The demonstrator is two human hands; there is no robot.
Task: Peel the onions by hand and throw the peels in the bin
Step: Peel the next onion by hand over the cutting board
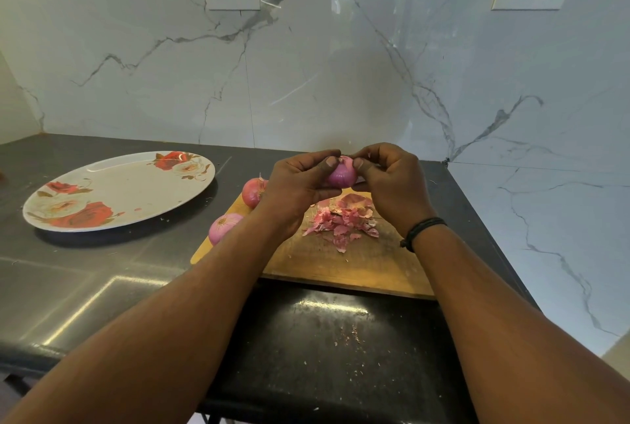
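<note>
Head cam shows the job roughly midway: left hand (300, 181) and right hand (388, 178) both pinch a mostly bare onion (342, 175) above the chopping board (341, 263), peels (342, 219) piled there unbinned, two onions (254, 192) waiting, no bin visible.

Both bare forearms reach forward and converge, the hands meeting close together at one shared grip on an onion (342, 174). The left hand (296, 186) comes in from the left of the grip, fingers curled over the top, thumb pressed against the near left side. The right hand (392, 178) mirrors it from the right, fingers arched above the grip, thumb tip set against the near right side. The two thumbs nearly touch across the grip. A dark band (422, 230) circles the right wrist, behind the grip.
</note>
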